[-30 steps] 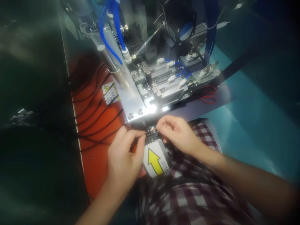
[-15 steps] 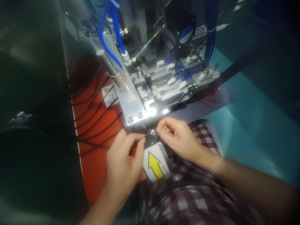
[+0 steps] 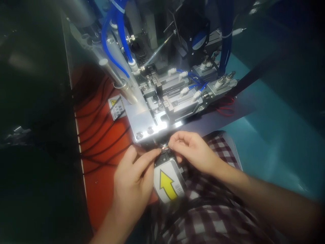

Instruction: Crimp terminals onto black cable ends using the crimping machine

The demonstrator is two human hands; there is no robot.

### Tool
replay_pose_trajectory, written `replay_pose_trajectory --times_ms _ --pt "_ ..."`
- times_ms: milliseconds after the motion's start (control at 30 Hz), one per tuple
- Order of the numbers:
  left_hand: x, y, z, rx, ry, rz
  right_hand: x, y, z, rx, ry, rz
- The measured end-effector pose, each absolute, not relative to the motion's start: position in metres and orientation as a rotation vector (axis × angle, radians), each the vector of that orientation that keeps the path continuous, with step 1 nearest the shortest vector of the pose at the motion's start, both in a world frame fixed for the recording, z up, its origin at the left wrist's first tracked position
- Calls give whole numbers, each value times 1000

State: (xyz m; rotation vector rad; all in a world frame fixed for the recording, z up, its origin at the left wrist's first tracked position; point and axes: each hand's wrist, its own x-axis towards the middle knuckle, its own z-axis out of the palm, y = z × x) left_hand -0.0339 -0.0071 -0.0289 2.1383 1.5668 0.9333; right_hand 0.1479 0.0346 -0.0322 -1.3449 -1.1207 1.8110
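A small shiny metal piece (image 3: 164, 148) sits in the dark holder (image 3: 165, 156) in front of the machine's bright metal plate. My left hand (image 3: 135, 173) reaches to it from the left, with the index finger stretched out and its tip at the piece; the thumb lies further back, apart from that tip. From the other side comes my right hand (image 3: 194, 149), thumb and index pinched together at the piece's right end. Whatever is between those fingertips is too small to make out. Just below the holder is a white plate with a yellow arrow (image 3: 167, 184).
The machine's silver cylinder blocks (image 3: 182, 101) with blue air hoses (image 3: 122, 30) stand close beyond my hands. Black cables (image 3: 101, 135) cross the orange base (image 3: 101, 196) at left. A checkered cloth (image 3: 203, 220) covers my lap.
The left index finger has moved right to the metal piece, out of its earlier pinch with the thumb. My right hand stays pinched near the same spot. The view has shifted slightly.
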Motion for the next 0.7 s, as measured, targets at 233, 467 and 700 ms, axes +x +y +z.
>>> replay_pose_trajectory --times_ms 233,467,700 --pt "-31 -7 -27 2135 1598 926 148 33 -36 -1336 -1140 1785" --pt "-32 -6 -27 2160 1575 928 147 29 -31 -1443 -1428 1507" --pt "-32 -7 -27 2166 1577 911 147 29 -29 -1473 -1636 1310"
